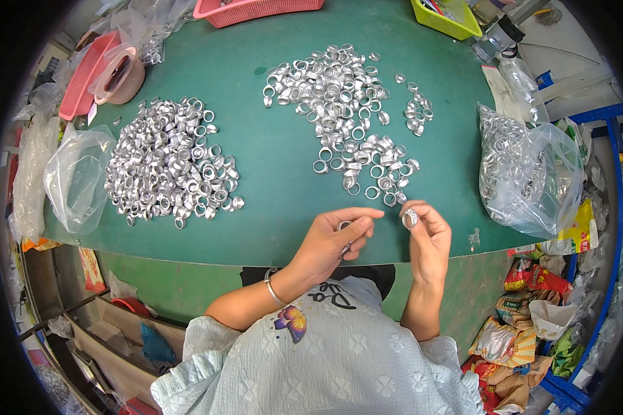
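Observation:
My left hand (332,238) is closed around a small silver metal ring (343,226) at the near edge of the green table (270,159). My right hand (428,232) pinches another silver ring (410,218) between thumb and fingers, just below a scattered pile of rings (346,104). A denser heap of rings (169,162) lies to the left. A thin bracelet circles my left wrist.
A clear plastic bag of rings (526,173) sits at the right, an empty clear bag (76,176) at the left. A pink basket (253,10), a yellow-green tray (446,17) and a pink tray (83,72) line the far side. Packets are heaped on the floor at the lower right (526,332).

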{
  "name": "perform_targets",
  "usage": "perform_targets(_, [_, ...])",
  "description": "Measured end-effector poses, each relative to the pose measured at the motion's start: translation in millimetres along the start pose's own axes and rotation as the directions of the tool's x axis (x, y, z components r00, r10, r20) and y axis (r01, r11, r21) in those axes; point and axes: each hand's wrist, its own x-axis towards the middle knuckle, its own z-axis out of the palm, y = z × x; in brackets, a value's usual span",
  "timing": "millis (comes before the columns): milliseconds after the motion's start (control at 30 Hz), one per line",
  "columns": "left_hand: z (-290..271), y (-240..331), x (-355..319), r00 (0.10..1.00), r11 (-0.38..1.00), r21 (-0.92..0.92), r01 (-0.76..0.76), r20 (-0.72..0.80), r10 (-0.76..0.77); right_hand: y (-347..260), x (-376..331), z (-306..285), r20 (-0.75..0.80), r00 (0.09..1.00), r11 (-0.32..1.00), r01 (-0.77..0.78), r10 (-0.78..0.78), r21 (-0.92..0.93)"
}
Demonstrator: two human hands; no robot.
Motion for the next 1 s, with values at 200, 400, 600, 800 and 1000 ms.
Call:
perform_targets(200, [12, 1, -2, 0.967, 0.893, 0.382, -0.24, 0.019, 0.252, 9, -9, 10, 0.286, 0.925, 0.816, -0.36, 0.25, 0.453])
perform_targets(400, [15, -3, 0, 0.902, 0.714, 0.57, -0.406, 0.124, 0.413, 7, -12, 23, 0.371, 0.889, 0.81, -0.417, 0.269, 0.412])
perform_targets(600, [9, 4, -4, 0.973, 0.915, 0.33, -0.231, 0.08, 0.216, 0, -4, 1, 0.05, 0.993, 0.899, 0.115, -0.103, -0.422])
perform_targets(800, [-5, 9, 1, 0.988, 0.964, -0.261, 0.051, 0.153, -0.011, 13, 21, -13, 0.167, 0.895, 0.292, 0.304, -0.413, -0.907])
perform_targets(1000, [-5, 3, 3, 0.999, 0.991, -0.129, -0.033, -0.039, 0.028, 13, 10, -4, -0.087, 0.958, 0.855, 0.2, -0.273, -0.478])
